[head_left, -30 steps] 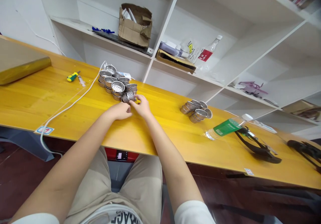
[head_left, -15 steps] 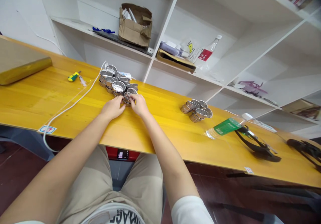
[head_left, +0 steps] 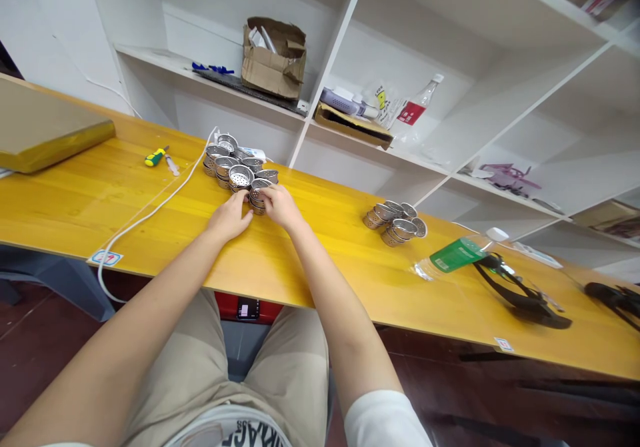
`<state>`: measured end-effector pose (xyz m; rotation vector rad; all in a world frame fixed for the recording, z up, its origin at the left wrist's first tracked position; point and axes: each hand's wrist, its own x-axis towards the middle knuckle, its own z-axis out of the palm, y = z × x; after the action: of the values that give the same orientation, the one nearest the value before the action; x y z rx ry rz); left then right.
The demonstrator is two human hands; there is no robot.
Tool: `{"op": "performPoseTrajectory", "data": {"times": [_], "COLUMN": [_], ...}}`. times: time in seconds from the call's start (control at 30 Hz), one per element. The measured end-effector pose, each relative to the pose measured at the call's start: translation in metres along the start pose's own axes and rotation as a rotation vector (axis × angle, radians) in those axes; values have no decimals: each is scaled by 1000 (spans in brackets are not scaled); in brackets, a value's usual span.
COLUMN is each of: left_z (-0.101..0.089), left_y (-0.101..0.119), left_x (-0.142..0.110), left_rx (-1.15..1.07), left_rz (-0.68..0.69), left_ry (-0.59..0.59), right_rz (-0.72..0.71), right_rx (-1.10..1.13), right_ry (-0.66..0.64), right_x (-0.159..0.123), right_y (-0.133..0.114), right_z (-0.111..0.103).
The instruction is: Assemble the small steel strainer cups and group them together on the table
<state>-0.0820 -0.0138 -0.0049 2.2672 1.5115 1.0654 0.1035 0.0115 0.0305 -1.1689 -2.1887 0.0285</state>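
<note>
Several perforated metal strainer baskets (head_left: 241, 176) stand in close stacks on the yellow table, left of centre. My left hand (head_left: 231, 216) is at the left side of the nearest stack, its fingertips against the metal and partly hidden, its thumb low at the front. From the right, my right hand (head_left: 282, 205) closes its fingers on the upper strainer basket (head_left: 257, 193) of that same stack. This stack is upright and its rim shows above my fingers. A second group of stacked strainer baskets (head_left: 401, 229) stands apart, farther right.
A white cable (head_left: 150, 213) crosses the table on the left, near a screwdriver (head_left: 156, 157) and a small syringe-like tube (head_left: 172, 165). At right lie a green-labelled bottle (head_left: 457, 255) and a black strapped object (head_left: 525, 300). White shelves (head_left: 350, 7) rise behind the table.
The view has shifted slightly, so the scene sits a little lower. My right fingers have moved slightly on the nearest stack, and more of its top rim shows. My left hand stays beside it.
</note>
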Motion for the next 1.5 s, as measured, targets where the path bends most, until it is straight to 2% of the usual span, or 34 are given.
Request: {"op": "performPoseTrajectory", "data": {"times": [0.07, 0.17, 0.27, 0.43, 0.57, 0.67, 0.8, 1.2, 1.37, 1.5], "left_z": [1, 0, -2, 5, 18, 25, 27, 29, 33, 37], "left_y": [0, 1, 3, 12, 21, 26, 28, 25, 23, 21], "left_x": [0, 0, -1, -8, -9, -7, -4, -1, 5, 10], "left_rx": [4, 31, 61, 49, 80, 150, 204, 193, 162, 123], "left_rz": [1, -21, -34, 185, 309, 272, 238, 218, 218, 229], "left_ry": [9, 30, -24, -221, -264, -289, -297, -291, -295, -272], "right_rz": [6, 42, 109, 139, 255, 399, 525, 578, 613, 594], "right_rx": [9, 11, 20, 77, 105, 106, 130, 184, 240, 197], "right_ry": [22, 125, 253, 339, 346, 355, 366, 301, 228, 203], "right_x": [0, -3, -10, -33, -63, -79, -84, -82, -76, -70], "right_y": [0, -3, -6, 8, 34, 53, 66, 66, 56, 52], "right_z": [0, 0, -2, -10, -14, -15, -15, -10, 2, 11]}}
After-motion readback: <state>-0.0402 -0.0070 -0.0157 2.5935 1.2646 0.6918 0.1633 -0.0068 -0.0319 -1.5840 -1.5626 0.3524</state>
